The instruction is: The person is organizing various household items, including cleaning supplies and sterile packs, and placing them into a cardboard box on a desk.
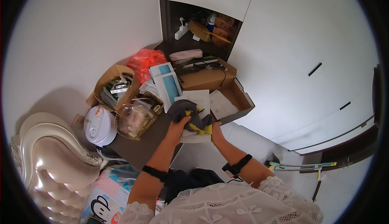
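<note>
My left hand (181, 128) holds a grey and yellow cloth (193, 117), its thumb pressed on the fabric. Against the right edge of a flat white box (197, 138), beside the cloth's yellow corner, is my right hand (216, 130); its fingers are mostly hidden behind the box. The crumpled cloth lies over the white box. Just right of them, an open cardboard box (244, 101) contains a white packet (223, 107). Two white boxes with blue panels (170, 87) lean to the left of the cloth.
A clear plastic container (130, 122), a wicker basket (155, 114), a white round appliance (99, 126), a filled cardboard box (104, 75) and a red plastic bag (147, 61) crowd the dark tabletop (136, 151). Behind are a brush (199, 29) and power strip (181, 32). White cabinet doors (288, 57) stand right.
</note>
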### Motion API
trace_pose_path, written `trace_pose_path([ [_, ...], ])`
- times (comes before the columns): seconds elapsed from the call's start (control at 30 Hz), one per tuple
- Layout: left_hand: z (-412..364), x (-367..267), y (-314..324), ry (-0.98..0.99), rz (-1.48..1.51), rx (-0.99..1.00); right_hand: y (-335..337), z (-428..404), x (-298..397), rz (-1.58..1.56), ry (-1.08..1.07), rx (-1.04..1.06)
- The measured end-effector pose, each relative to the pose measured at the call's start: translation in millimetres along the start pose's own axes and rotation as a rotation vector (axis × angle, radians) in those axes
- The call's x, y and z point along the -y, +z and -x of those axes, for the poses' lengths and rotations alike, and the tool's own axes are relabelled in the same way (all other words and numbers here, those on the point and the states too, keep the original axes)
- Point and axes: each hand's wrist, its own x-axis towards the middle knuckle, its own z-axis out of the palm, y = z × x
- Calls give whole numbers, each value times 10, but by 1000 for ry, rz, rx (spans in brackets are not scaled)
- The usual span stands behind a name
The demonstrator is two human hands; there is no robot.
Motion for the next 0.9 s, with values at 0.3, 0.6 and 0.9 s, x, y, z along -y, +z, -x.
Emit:
trace_pose_path([
  [0.3, -771, 9, 361, -33, -275, -43, -153, -160, -250, 243, -177, 113],
  [0.6, -1122, 239, 422, 247, -986, -190, -773, -358, -112, 321, 10, 292],
  [0.9, -1236, 61, 312, 242, -1092, -238, -2166, -1394, 739, 496, 255, 1118],
])
